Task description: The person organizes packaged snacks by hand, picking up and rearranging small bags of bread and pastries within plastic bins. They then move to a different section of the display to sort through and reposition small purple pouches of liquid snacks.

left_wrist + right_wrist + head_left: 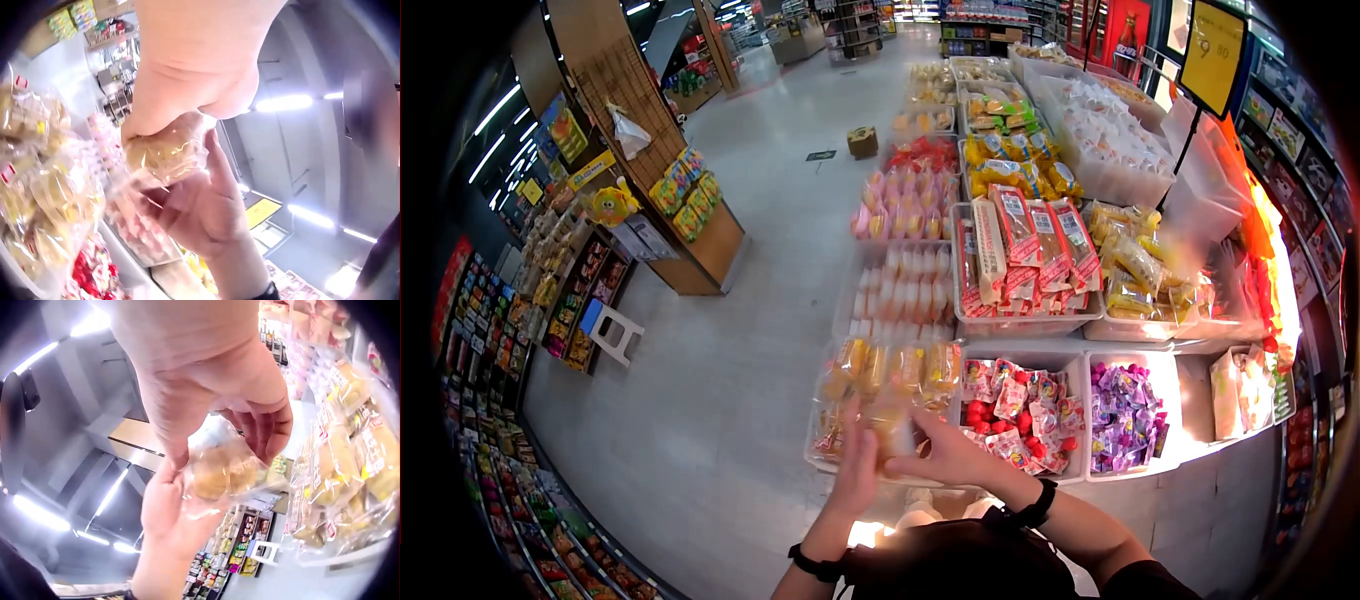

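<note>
The fingers of both hands are bent about one clear-wrapped bread (890, 425): the left hand (857, 470) holds it from the left side, and the right hand (948, 452) grips it from the right, thumb on one side and fingers on the other. The wrap is transparent and crinkled, with golden-brown bread showing through. The pack is held up over the near part of a bread bin (824, 464), between that bin's left and right edges. A black band circles each wrist.

More wrapped breads (855, 365) fill the bread bin, lying in rows toward its far edge. Just beside its right edge is a bin of red-and-pink packets (1012, 400), and beyond that one's right edge a bin of purple packets (1127, 415). Past the bread bin's far edge lie white-wrapped rolls (905, 285), then pink-wrapped cakes (900, 200). Red-and-white long packs (1035, 245) heap up in a raised bin behind the red-and-pink packets, with yellow packs (1140, 260) by its right edge.

A yellow price sign (1212, 58) stands above the far right bins. Well apart on the left, a white step stool (615, 335) stands on the pale floor near a wooden display stand (665, 262), and a cardboard box (862, 142) sits farther along the aisle.
</note>
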Motion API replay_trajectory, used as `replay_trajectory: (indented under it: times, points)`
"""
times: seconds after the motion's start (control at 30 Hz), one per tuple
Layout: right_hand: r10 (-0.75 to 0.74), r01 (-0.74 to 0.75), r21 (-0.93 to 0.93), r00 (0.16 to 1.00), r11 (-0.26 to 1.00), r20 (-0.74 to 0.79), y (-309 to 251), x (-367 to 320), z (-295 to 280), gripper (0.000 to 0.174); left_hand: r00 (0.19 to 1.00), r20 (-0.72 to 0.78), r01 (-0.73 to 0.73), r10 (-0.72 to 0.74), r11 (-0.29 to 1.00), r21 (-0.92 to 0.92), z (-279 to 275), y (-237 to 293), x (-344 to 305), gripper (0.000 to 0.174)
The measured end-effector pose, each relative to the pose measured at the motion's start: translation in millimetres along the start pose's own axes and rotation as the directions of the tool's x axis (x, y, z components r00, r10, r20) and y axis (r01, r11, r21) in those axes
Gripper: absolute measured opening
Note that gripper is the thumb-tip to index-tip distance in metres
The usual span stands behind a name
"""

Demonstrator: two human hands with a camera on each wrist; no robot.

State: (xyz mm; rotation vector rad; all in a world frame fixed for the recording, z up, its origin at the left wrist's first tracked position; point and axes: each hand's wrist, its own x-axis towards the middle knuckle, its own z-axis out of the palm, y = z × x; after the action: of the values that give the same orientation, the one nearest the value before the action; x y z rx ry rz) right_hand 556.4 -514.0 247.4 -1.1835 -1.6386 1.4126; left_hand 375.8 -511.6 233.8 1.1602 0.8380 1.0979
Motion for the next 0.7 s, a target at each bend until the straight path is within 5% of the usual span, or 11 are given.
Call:
replay_trajectory:
  times: [0.03,0.07,0.1,0.13,0.2,0.23,0.3,0.37,0.47,0.6,0.7]
  points:
    - [-0.080,0.082,0.063,0.996,0.995,-0.045,15.1,3.9,5.8,0.085,0.999,0.040,-0.016,0.016,1.000,0.000,6.5,2.6,3.5,0.055]
    - [-0.002,0.006,0.135,1.000,0.991,-0.028,8.5,3.7,2.4,0.082,0.996,0.081,-0.033,0.033,0.999,-0.003,12.8,7.7,8.8,0.059]
    - [0.076,-0.074,0.205,0.997,0.976,-0.006,-3.4,1.3,-4.5,0.079,0.992,0.124,0.040,-0.015,0.979,-0.198,19.3,18.3,12.9,0.062]
    - [0.154,-0.154,0.273,0.988,0.950,0.021,-8.9,-1.5,-9.6,0.077,0.991,0.134,0.016,0.003,0.991,-0.136,14.2,13.6,15.4,0.062]
    - [0.116,-0.060,0.524,0.990,0.850,-0.075,29.7,-1.3,-10.1,0.059,0.987,0.158,-0.034,0.035,0.999,-0.007,1.6,-3.6,25.3,0.063]
    - [0.159,-0.024,0.646,0.976,0.763,-0.151,47.6,-4.6,-10.4,0.056,0.968,0.224,-0.180,0.110,0.930,0.321,-5.0,-10.4,32.3,0.064]
    - [0.223,0.015,0.813,0.959,0.582,-0.177,64.5,-15.0,-20.0,0.054,0.897,0.409,-0.440,0.168,0.436,0.785,-18.6,-20.5,46.4,0.068]
    - [0.290,-0.050,0.909,0.954,0.415,-0.080,85.8,-26.6,-36.0,0.054,0.857,0.509,-0.512,0.085,0.262,0.818,-21.6,-30.1,47.5,0.072]
    - [0.429,-0.161,0.902,0.903,0.399,-0.028,81.8,-43.0,-41.2,0.047,0.830,0.557,-0.545,-0.024,0.177,0.820,-27.0,-41.5,46.5,0.075]
    - [0.346,-0.100,0.652,0.901,0.751,-0.260,99.5,-22.6,-12.7,0.040,0.846,0.529,-0.501,-0.070,0.235,0.833,-47.9,-38.8,45.2,0.071]
    - [0.437,-0.190,0.642,0.864,0.743,-0.249,110.4,0.6,7.1,0.043,0.828,0.548,-0.530,-0.116,0.154,0.834,-59.6,-38.5,45.3,0.069]
